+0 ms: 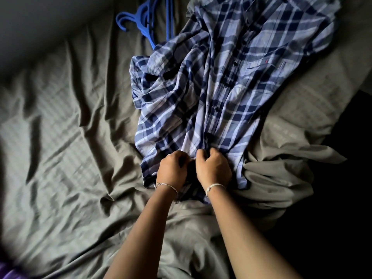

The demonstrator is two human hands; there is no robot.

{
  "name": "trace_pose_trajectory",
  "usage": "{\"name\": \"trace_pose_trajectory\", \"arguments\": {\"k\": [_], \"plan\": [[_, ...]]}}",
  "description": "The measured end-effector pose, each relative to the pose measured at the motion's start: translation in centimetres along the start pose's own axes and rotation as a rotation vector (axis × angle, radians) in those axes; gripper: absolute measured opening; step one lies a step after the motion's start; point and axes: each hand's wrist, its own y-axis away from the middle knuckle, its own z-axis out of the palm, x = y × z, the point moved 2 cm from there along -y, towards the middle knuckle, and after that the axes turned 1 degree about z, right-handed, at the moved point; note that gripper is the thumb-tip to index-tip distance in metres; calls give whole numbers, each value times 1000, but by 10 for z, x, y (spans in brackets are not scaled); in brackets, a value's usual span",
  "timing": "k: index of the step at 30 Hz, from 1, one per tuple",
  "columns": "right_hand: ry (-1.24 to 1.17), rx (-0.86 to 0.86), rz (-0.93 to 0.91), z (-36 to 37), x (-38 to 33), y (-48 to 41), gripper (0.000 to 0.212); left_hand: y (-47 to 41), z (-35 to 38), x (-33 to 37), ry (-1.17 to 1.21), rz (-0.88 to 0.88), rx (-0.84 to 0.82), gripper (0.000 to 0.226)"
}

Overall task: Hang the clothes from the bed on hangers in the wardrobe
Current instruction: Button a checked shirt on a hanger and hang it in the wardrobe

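Observation:
A blue and white plaid shirt (231,77) lies spread on the bed, button strip facing up, its lower hem nearest me. My left hand (171,170) and my right hand (213,168) sit side by side on the front strip near the hem, fingers curled and pinching the cloth on either side of the placket. Blue plastic hangers (145,23) lie on the sheet at the top, partly under the shirt's left sleeve.
The bed is covered by a crumpled grey sheet (70,127). The bed's right edge drops into dark shadow (342,178). A bit of purple cloth (8,272) shows at the bottom left corner.

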Motion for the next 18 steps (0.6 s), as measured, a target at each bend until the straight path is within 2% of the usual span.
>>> {"name": "trace_pose_trajectory", "arguments": {"k": [5, 9, 14, 18], "plan": [[-152, 17, 6, -2, 7, 7, 26, 3, -3, -5, 108, -97, 65, 13], [-198, 126, -57, 0, 11, 17, 11, 8, 2, -4, 365, -140, -44, 13], [-326, 184, -119, 0, 16, 36, 28, 15, 16, 1, 457, -140, -97, 9], [-415, 208, -77, -1, 26, 48, 17, 21, 17, 1, 573, -169, -121, 11]]}}
